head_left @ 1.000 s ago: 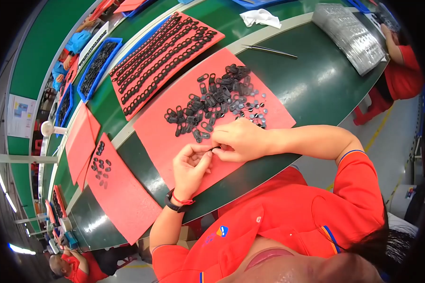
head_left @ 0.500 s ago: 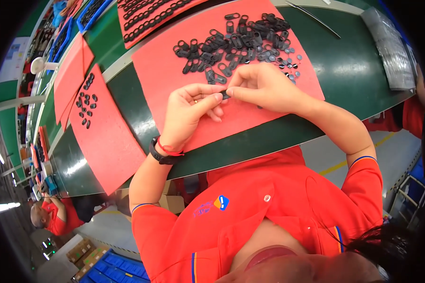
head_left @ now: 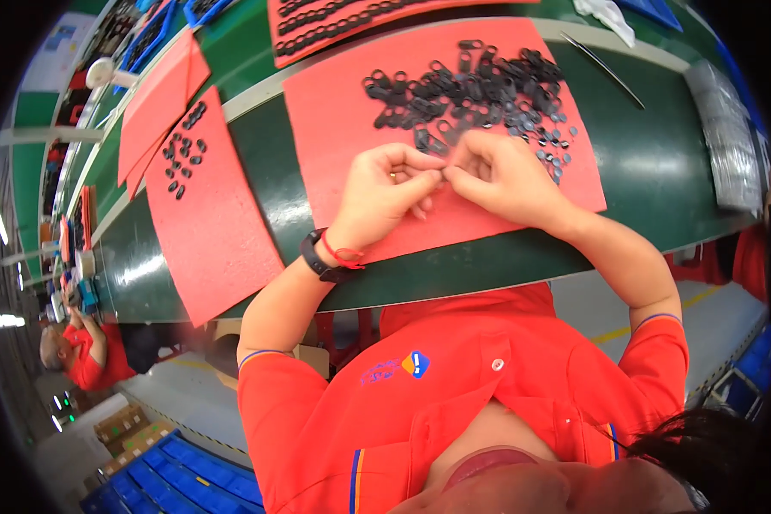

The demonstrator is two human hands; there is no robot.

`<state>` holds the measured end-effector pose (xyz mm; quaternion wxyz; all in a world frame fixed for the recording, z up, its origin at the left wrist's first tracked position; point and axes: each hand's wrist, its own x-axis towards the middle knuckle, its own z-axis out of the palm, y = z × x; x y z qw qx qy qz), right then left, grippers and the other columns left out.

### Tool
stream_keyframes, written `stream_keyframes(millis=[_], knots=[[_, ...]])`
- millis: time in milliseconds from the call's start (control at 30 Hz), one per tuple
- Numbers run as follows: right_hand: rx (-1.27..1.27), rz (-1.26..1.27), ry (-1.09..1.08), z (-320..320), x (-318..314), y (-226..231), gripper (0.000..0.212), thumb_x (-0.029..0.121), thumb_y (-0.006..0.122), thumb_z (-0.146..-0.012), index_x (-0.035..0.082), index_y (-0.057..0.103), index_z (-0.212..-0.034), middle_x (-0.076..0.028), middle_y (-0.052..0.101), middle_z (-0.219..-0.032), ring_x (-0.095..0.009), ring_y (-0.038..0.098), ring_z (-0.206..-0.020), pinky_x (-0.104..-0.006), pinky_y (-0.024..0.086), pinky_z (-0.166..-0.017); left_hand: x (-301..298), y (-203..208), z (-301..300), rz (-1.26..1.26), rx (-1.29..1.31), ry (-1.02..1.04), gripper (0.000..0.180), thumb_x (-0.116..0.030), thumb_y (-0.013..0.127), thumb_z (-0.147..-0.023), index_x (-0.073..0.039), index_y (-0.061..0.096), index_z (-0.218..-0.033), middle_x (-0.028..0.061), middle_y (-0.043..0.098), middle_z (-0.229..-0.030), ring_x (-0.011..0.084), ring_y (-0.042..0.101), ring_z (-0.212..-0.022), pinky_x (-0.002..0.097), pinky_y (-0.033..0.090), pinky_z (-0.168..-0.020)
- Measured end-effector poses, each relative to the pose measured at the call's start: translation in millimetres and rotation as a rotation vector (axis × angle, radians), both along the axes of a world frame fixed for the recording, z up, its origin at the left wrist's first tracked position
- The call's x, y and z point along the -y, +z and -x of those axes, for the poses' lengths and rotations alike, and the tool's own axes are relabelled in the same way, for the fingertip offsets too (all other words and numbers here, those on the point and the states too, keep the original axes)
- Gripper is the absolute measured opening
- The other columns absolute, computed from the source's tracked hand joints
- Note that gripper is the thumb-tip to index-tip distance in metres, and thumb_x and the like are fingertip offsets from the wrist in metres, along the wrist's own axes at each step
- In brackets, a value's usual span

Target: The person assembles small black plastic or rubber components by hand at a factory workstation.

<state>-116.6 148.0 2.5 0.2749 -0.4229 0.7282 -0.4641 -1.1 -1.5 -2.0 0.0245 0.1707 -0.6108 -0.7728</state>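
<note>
My left hand [head_left: 385, 195] and my right hand [head_left: 507, 177] meet fingertip to fingertip above a pink mat [head_left: 330, 141]. Thumb and forefinger are pinched together on each hand. Whatever sits between the fingertips is too small and too hidden to make out now. Just beyond my fingers lies a heap of small black oval parts with a ring at one end [head_left: 454, 92]. Small round grey discs [head_left: 550, 137] are scattered at the heap's right side, close to my right hand.
Tweezers [head_left: 604, 70] lie right of the mat, before a clear-wrapped bundle [head_left: 724, 141]. On the left, a second pink mat [head_left: 210, 231] carries several black pieces [head_left: 180, 163]. Rows of black parts [head_left: 343, 30] fill a tray at the back. A co-worker [head_left: 86, 355] sits far left.
The view has shifted, so mats and hands appear farther right. A small black part showed between my fingertips before; now it is out of sight. Both hands stay pinched together.
</note>
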Motion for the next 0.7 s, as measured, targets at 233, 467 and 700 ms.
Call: stream_keyframes(millis=[233,467,700], knots=[[-0.171,0.087,-0.025,-11,-5,5,0.010,0.008,0.062,-0.081,0.002,0.055,-0.076,0.002,0.046,-0.058,-0.004,0.037,-0.053,-0.0221,0.030,-0.047,2,0,-3,0.085,0.020,-0.137,0.011,-0.006,0.060,-0.082,0.001,0.059,-0.090,0.0028,0.060,-0.070,0.0057,0.056,-0.058,0.0185,0.045,-0.048],[-0.444,0.273,0.038,-20,-11,8,0.013,0.002,0.064,-0.076,0.001,0.058,-0.088,-0.005,0.053,-0.072,-0.010,0.037,-0.044,-0.0240,0.031,-0.044,53,41,-38,0.869,-0.298,0.295,0.014,0.000,0.060,-0.080,-0.002,0.066,-0.094,0.0009,0.061,-0.075,0.0031,0.055,-0.062,0.0176,0.044,-0.054],[-0.452,0.291,0.137,-18,-9,7,0.009,-0.002,0.062,-0.076,0.002,0.057,-0.082,-0.005,0.048,-0.068,-0.009,0.037,-0.043,-0.0235,0.029,-0.042,211,42,-132,1.163,0.203,0.864,0.019,-0.011,0.068,-0.074,-0.002,0.067,-0.091,0.0090,0.065,-0.068,0.0117,0.063,-0.060,0.0244,0.050,-0.055]])
